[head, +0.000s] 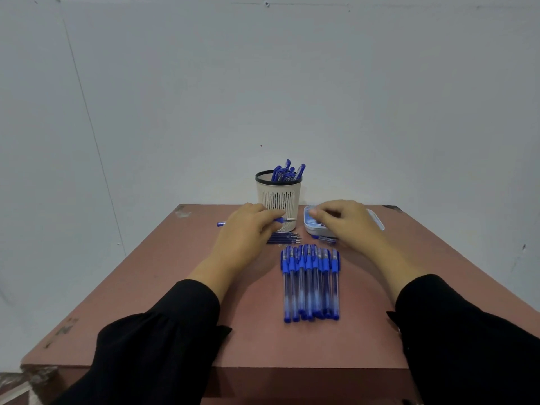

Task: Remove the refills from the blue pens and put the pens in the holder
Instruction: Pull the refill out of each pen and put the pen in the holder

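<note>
A: So, where are the blue pens [311, 283]?
B: A row lies mid-desk [146, 302]; more stand in the holder [279, 197] at the back, refills [283, 238] just before it.
A: And the hands?
B: Left hand [248, 229] grips a pen [221, 223] beside the holder. Right hand [347, 222] rests curled over a clear case [314, 223]; whether it grips anything, I cannot tell.

Plain room: bare grey wall [175, 97], worn reddish table [181, 302].
</note>
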The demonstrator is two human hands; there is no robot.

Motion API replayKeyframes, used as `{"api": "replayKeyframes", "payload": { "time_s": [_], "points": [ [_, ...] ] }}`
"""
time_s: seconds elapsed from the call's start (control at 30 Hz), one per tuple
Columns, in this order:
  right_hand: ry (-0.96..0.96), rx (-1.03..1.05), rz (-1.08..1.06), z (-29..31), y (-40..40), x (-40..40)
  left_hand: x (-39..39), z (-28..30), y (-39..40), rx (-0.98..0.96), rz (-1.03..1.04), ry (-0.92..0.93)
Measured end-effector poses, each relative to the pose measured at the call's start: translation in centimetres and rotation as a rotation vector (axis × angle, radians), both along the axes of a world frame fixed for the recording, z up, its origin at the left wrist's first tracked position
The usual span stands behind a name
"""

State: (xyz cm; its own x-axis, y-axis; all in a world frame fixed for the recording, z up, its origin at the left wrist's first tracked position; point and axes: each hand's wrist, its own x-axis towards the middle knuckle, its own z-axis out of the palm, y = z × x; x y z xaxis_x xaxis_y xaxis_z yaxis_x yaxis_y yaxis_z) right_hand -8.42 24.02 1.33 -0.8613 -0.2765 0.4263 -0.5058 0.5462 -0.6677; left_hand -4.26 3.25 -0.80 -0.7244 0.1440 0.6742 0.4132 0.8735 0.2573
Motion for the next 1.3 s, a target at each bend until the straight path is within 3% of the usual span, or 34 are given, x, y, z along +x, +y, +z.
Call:
{"api": "replayKeyframes", "payload": {
  "time_s": [0.23, 0.43, 0.7, 0.87, 1.3],
  "points": [
    [-0.102, -0.042, 0.146, -0.7, -2.5, 0.8, 0.3, 0.2, 0.6, -0.040, -0.026, 0.038],
    [-0.167, -0.197, 0.221, -0.6, -2.3, 0.8, 0.4, 0.2, 0.7, -0.051, -0.026, 0.041],
    [-0.158, -0.084, 0.158, -0.7, -2.4, 0.8, 0.3, 0.2, 0.6, -0.047, -0.013, 0.039],
    [-0.232, -0.208, 0.241, -0.8, -2.2, 0.4, 0.2, 0.1, 0.6, -0.060, -0.012, 0.035],
    [-0.259, -0.183, 0.175, -0.3, -1.9, 0.8, 0.3, 0.1, 0.6, -0.057, 0.008, 0.025]
  ]
}}
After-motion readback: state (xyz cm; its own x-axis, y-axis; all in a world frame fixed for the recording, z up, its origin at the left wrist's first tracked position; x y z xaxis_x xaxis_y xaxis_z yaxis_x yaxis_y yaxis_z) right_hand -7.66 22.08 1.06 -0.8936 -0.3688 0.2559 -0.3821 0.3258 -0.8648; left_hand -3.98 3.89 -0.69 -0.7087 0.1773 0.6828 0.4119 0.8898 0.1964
